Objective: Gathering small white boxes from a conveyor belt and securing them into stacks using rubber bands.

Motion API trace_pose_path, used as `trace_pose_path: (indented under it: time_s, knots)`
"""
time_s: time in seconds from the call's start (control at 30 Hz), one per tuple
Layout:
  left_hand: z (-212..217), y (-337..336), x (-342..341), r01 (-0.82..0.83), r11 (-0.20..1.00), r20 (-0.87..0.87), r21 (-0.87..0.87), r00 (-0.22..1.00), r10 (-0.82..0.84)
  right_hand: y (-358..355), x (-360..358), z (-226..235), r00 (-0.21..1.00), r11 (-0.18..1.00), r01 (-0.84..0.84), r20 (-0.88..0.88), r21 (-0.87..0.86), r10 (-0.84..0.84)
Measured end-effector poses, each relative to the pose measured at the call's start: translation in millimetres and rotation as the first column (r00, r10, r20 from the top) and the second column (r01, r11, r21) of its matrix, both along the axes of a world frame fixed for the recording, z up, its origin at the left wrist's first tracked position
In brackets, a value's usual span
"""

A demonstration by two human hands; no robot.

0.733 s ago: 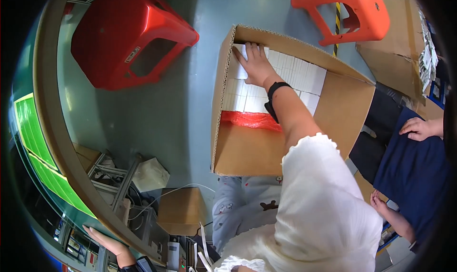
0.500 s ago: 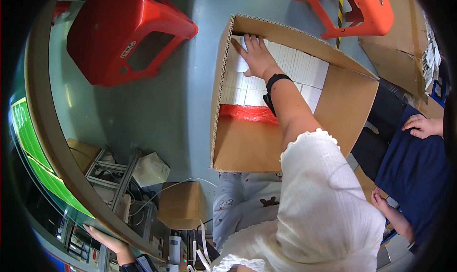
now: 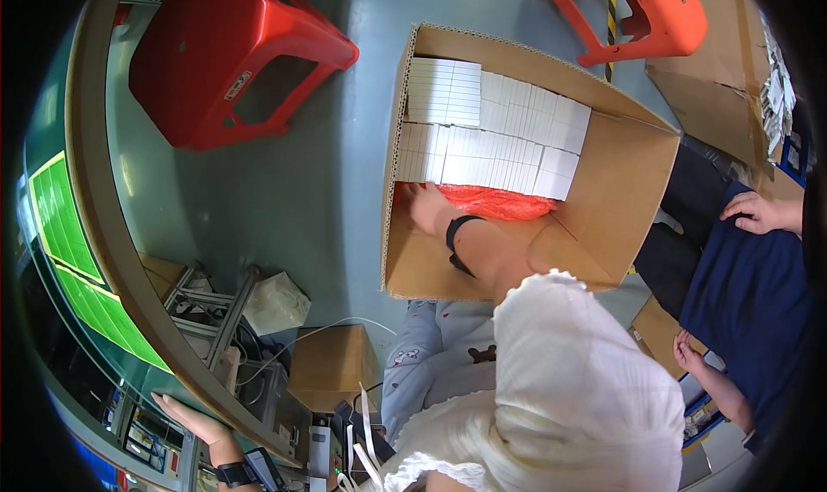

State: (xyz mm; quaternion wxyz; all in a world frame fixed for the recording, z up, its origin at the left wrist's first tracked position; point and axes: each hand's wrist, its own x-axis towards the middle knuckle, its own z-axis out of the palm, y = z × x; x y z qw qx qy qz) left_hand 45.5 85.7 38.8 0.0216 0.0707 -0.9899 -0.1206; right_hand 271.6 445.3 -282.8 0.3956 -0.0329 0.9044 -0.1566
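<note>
In the box (image 3: 616,173), the red wrap (image 3: 508,203) is stretched left-to-right, its left end covered by the nearer right hand (image 3: 428,209), grip indiscernible, the left hand (image 3: 194,420) being rested open at the tabletop (image 3: 82,152)

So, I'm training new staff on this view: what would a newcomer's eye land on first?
Probably the glossy red stool at upper left. Then the open carton near the centre, its far part packed with white pieces in rows, and the right hand at the left end of the crumpled red plastic.
</note>
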Motion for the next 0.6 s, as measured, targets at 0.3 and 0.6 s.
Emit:
trace_pose_path:
  time_s: [0.3, 0.6]
  knots:
    - [-1.5, 6.2, 0.4, -0.015, 0.997, -0.019, 0.077, 1.0, 0.017, 59.4, -8.5, -14.1, 0.773, 0.79, 0.612, -0.239, 0.035, -0.588]
    - [-6.9, -0.9, -1.3, 0.025, 1.0, -0.038, -0.009, 0.999, -0.025, 146.1, -39.7, 28.3, 0.766, 0.795, 0.575, -0.469, 0.194, -0.44]
